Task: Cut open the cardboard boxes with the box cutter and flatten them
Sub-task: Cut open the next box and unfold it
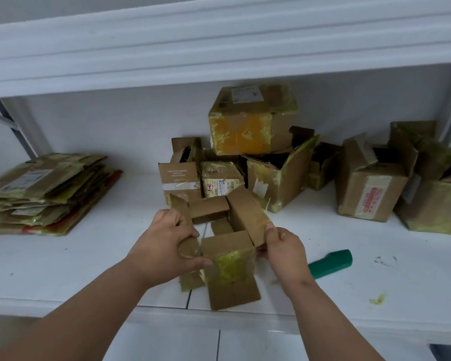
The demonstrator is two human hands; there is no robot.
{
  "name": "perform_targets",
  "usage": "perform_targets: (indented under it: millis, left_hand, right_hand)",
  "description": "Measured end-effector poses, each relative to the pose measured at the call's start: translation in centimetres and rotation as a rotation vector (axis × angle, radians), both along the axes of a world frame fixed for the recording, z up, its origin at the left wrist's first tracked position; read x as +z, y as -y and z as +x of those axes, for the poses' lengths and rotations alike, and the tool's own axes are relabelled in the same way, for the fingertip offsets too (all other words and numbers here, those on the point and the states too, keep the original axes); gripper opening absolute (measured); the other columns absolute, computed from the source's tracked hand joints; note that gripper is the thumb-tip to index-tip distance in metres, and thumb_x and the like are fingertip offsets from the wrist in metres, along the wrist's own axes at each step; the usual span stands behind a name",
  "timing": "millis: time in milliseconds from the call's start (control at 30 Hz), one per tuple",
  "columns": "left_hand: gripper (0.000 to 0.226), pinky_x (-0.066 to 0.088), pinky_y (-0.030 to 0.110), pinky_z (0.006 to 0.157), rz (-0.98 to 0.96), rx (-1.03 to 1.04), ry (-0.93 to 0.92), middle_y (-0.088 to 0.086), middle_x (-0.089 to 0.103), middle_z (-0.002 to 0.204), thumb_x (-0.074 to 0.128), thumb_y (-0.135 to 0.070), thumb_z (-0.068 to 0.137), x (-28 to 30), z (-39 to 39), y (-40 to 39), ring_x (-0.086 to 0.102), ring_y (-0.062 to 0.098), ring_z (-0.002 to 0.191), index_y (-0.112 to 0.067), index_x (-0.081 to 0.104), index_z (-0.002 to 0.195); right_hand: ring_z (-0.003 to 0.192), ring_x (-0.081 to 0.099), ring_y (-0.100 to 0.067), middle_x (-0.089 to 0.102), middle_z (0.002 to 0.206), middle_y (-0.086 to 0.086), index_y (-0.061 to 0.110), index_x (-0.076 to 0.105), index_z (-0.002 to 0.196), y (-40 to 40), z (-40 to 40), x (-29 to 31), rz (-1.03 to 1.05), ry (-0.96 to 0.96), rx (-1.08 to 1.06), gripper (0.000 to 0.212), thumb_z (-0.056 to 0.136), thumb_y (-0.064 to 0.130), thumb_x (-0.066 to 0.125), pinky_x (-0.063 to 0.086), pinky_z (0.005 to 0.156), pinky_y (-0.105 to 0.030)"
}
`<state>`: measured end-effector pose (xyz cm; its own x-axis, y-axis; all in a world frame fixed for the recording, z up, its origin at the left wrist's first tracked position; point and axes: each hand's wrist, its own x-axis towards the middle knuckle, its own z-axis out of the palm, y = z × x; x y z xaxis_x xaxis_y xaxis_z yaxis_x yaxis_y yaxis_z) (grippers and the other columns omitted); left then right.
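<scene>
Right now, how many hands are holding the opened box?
2: the left hand grips the opened box at its left flap, the right hand pinches its right flap.

Soft even light, curved edges (wide-angle)

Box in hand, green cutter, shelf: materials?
Box in hand: brown corrugated cardboard, matte, with glossy yellowish tape wrinkled on its front; both the left hand and right hand grip its flaps. Green cutter: smooth, slightly shiny casing, likely plastic; blade not visible. Shelf: white, smooth, scuffed surface, probably painted metal or laminate; can't tell which.
</scene>
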<state>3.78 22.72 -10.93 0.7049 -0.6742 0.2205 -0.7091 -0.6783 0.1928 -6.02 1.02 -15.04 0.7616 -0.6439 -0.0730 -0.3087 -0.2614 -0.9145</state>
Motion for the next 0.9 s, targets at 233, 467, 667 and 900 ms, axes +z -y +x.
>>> perform_targets:
  millis: [233,467,667,900]
  left_hand:
    - [0.114,0.039,0.026,0.102,0.126,0.062,-0.372,-0.020,0.040,0.115,0.042,-0.103,0.042,1.7,1.0,-0.9,0.042,0.005,0.113,-0.037,0.056,0.134]
    - [0.041,0.037,0.034,0.101,0.125,0.092,-0.297,-0.011,0.037,0.129,0.071,-0.044,0.079,0.5,-0.1,0.5,0.024,0.021,0.124,-0.036,0.055,0.116]
    - [0.042,0.044,0.043,0.095,0.024,-0.019,-0.117,-0.015,0.038,0.103,0.073,-0.032,0.082,0.2,-1.0,0.5,0.042,0.013,0.092,-0.041,0.035,0.097]
    - [0.021,0.007,0.050,0.121,0.086,-0.069,0.161,-0.013,0.053,0.088,0.060,-0.020,0.091,0.2,-0.4,-1.8,0.060,0.014,0.089,-0.031,0.042,0.085]
  right_hand:
    - [0.081,0.072,-0.020,0.070,0.093,0.000,0.025,0.052,0.121,-1.6,0.5,0.5,0.273,0.132,-0.057,0.018,0.103,0.023,0.046,0.060,0.082,-0.042]
    - [0.083,0.069,-0.022,0.064,0.113,-0.005,0.035,0.040,0.138,-3.0,0.0,0.3,0.132,0.118,-0.035,0.041,0.103,0.016,0.042,0.058,0.084,-0.040]
    - [0.148,0.017,-0.017,0.028,0.158,0.007,0.031,0.043,0.147,-4.1,-0.4,2.0,-0.677,0.009,0.233,0.067,0.087,0.006,0.056,0.004,0.124,-0.039]
    - [0.141,0.020,-0.014,0.038,0.147,0.022,0.043,0.051,0.136,-4.5,-1.3,1.5,-0.863,-0.167,0.369,0.052,0.084,0.040,0.058,-0.003,0.114,-0.046]
